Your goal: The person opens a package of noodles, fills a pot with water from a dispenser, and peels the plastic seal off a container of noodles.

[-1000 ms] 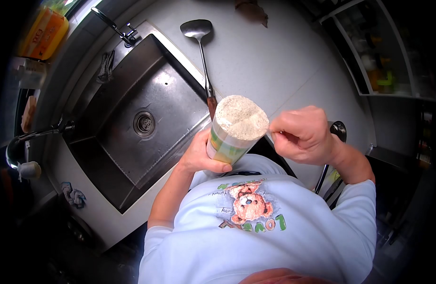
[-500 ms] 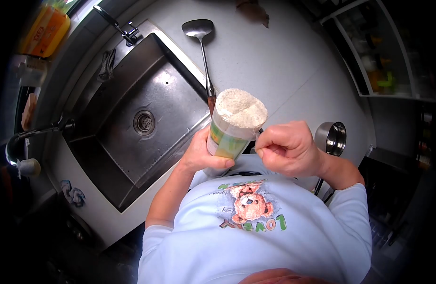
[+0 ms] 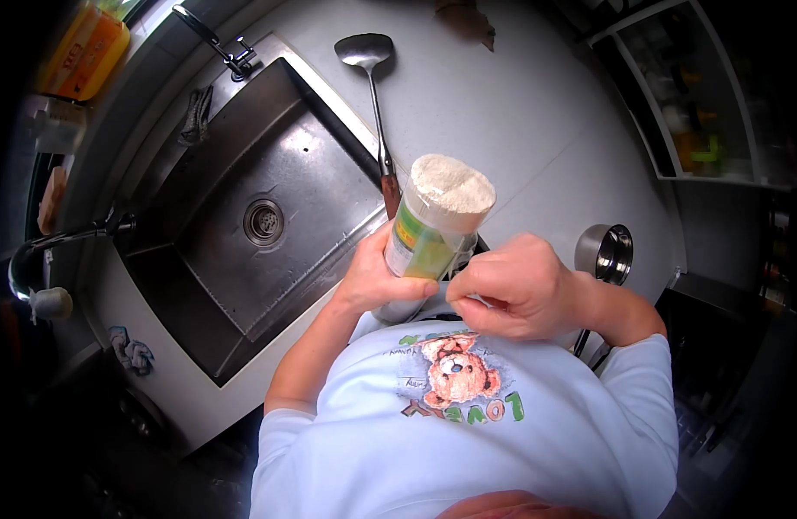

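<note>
My left hand is wrapped round a clear plastic cylindrical pack with a green and yellow label. The pack leans with its upper end away from me, and a pale, grainy mass shows at that end. Just right of the pack's lower part, my right hand is curled with thumb and forefinger together. Anything pinched in it is hidden. Behind the pack lies a metal wok spatula with a wooden handle, partly covered by the pack.
A steel sink is to the left, with a black tap and a hose-like faucet. A small metal pot stands to the right. A rack is at the upper right. A cloth lies at the counter's left edge.
The pack has tipped slightly and moved a little up and right in my left hand. My right hand has shifted down and left, below the pack's upper end.
</note>
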Motion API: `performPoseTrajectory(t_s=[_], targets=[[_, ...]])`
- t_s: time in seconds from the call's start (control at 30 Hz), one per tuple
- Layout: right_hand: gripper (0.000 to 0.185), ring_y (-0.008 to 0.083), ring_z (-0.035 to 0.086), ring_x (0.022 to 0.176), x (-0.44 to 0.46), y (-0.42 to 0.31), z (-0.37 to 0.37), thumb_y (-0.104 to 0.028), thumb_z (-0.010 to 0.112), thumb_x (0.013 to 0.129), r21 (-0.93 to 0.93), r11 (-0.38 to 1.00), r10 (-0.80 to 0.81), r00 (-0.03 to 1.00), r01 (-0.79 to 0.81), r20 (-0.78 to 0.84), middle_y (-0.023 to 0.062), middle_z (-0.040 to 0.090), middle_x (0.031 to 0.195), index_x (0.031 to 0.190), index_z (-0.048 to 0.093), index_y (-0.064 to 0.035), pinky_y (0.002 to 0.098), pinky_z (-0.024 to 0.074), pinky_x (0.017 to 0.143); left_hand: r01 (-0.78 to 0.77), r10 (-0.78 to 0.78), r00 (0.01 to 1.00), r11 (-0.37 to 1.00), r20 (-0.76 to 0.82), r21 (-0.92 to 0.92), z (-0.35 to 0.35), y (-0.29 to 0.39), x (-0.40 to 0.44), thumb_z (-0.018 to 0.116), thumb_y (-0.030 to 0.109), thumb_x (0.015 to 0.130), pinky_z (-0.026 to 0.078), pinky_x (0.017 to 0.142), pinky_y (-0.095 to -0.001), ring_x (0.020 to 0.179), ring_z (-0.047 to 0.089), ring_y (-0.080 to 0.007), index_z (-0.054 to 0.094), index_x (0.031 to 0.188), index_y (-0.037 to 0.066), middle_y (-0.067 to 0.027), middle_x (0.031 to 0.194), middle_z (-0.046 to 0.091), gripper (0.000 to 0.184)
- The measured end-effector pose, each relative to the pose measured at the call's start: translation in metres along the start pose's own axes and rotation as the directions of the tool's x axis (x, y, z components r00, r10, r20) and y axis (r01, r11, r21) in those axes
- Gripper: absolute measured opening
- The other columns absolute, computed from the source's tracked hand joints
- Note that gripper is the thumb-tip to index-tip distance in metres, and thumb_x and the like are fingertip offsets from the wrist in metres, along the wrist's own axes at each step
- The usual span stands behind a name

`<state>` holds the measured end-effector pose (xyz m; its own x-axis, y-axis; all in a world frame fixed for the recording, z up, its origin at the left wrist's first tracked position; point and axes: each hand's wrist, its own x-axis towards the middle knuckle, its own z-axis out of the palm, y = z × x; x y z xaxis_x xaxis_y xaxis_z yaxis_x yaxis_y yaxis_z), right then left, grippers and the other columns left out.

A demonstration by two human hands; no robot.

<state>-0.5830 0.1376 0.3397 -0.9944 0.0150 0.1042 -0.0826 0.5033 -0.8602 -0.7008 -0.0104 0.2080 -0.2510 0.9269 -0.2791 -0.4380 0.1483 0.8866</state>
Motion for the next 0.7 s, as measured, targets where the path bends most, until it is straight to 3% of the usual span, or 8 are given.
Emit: performPoseTrajectory(t_s=[0.07, 0.17, 0.27, 0.33, 0.43, 0.5, 0.6, 0.7], targets=[[0.006, 0.0195, 0.055, 0.047, 0.002, -0.005, -0.004, 0.000, 0.061, 0.074, -0.019, 0.999, -0.037, 0.999, 0.037, 0.018, 0.0054, 0.054, 0.059, 0.077, 0.060, -0.0052, 0.0305, 0.0423, 0.043, -0.005, 0.005, 1.000, 1.000, 0.005, -0.006, 0.000, -0.002, 0.003, 0.085, 0.029, 0.053, 0.045, 0.087, -0.0314, 0.097, 0.058, -0.0170, 0.056, 0.114, 0.001, -0.0081, 0.106, 0.061, 0.073], [0.021, 0.0177, 0.059, 0.053, 0.008, -0.019, -0.034, -0.004, 0.064, 0.076, 0.000, 0.996, 0.083, 0.976, -0.085, 0.202, 0.0064, 0.062, 0.074, 0.096, 0.064, -0.0067, 0.0284, 0.0472, 0.047, -0.030, 0.030, 0.999, 0.999, 0.023, 0.013, -0.001, -0.002, 0.004, 0.085, 0.030, 0.053, 0.044, 0.088, -0.0316, 0.097, 0.058, -0.0173, 0.056, 0.115, 0.001, -0.0080, 0.105, 0.061, 0.074], [0.040, 0.0159, 0.060, 0.057, 0.008, -0.035, -0.060, -0.011, 0.067, 0.078, 0.134, 0.965, 0.168, 0.926, -0.224, 0.338, 0.0069, 0.064, 0.093, 0.117, 0.059, -0.0090, 0.0265, 0.0505, 0.052, -0.044, 0.041, 0.998, 0.996, 0.037, 0.080, -0.003, -0.007, 0.003, 0.085, 0.030, 0.053, 0.044, 0.088, -0.0320, 0.097, 0.058, -0.0175, 0.056, 0.115, 0.002, -0.0080, 0.105, 0.061, 0.074], [0.049, 0.0150, 0.060, 0.060, 0.003, -0.032, -0.058, -0.014, 0.069, 0.078, 0.235, 0.960, 0.045, 0.914, -0.151, 0.403, 0.0071, 0.064, 0.100, 0.125, 0.053, -0.0098, 0.0259, 0.0517, 0.054, -0.037, 0.034, 0.998, 0.997, 0.045, 0.061, -0.002, -0.002, 0.002, 0.085, 0.030, 0.053, 0.043, 0.089, -0.0322, 0.098, 0.057, -0.0177, 0.056, 0.115, 0.002, -0.0080, 0.105, 0.061, 0.074], [0.036, 0.0085, 0.057, 0.060, -0.001, -0.031, -0.067, -0.011, 0.069, 0.079, 0.219, 0.956, 0.128, 0.949, -0.195, 0.287, 0.0053, 0.065, 0.090, 0.114, 0.060, -0.0053, 0.0219, 0.0466, 0.052, -0.053, 0.049, 0.997, 0.995, 0.052, 0.082, -0.001, 0.004, 0.000, 0.084, 0.031, 0.053, 0.043, 0.089, -0.0325, 0.098, 0.058, -0.0185, 0.056, 0.115, 0.001, -0.0084, 0.105, 0.061, 0.075], [0.025, 0.0051, 0.054, 0.060, -0.010, -0.023, -0.073, -0.010, 0.068, 0.080, 0.174, 0.942, 0.297, 0.954, -0.286, -0.041, 0.0037, 0.064, 0.082, 0.104, 0.064, -0.0029, 0.0200, 0.0429, 0.051, -0.069, 0.064, 0.997, 0.991, 0.046, 0.113, 0.001, 0.007, -0.001, 0.084, 0.032, 0.053, 0.043, 0.088, -0.0326, 0.097, 0.058, -0.0192, 0.056, 0.115, 0.001, -0.0089, 0.104, 0.062, 0.074], [0.012, 0.0023, 0.049, 0.058, 0.002, -0.006, -0.067, -0.009, 0.067, 0.081, 0.200, 0.907, 0.400, 0.907, -0.372, -0.130, 0.0003, 0.060, 0.069, 0.090, 0.066, -0.0011, 0.0188, 0.0372, 0.050, -0.096, 0.094, 0.995, 0.979, 0.023, 0.179, 0.004, 0.009, -0.004, 0.083, 0.033, 0.053, 0.045, 0.086, -0.0326, 0.093, 0.060, -0.0203, 0.056, 0.113, 0.000, -0.0101, 0.101, 0.063, 0.074], [0.012, 0.0025, 0.046, 0.055, 0.010, 0.003, -0.063, -0.012, 0.066, 0.083, 0.177, 0.886, 0.439, 0.898, -0.427, -0.031, -0.0014, 0.056, 0.063, 0.088, 0.065, -0.0005, 0.0196, 0.0367, 0.049, -0.131, 0.136, 0.991, 0.957, 0.001, 0.257, 0.006, 0.010, -0.006, 0.083, 0.033, 0.052, 0.047, 0.082, -0.0330, 0.088, 0.062, -0.0209, 0.057, 0.111, 0.000, -0.0113, 0.096, 0.064, 0.073]])
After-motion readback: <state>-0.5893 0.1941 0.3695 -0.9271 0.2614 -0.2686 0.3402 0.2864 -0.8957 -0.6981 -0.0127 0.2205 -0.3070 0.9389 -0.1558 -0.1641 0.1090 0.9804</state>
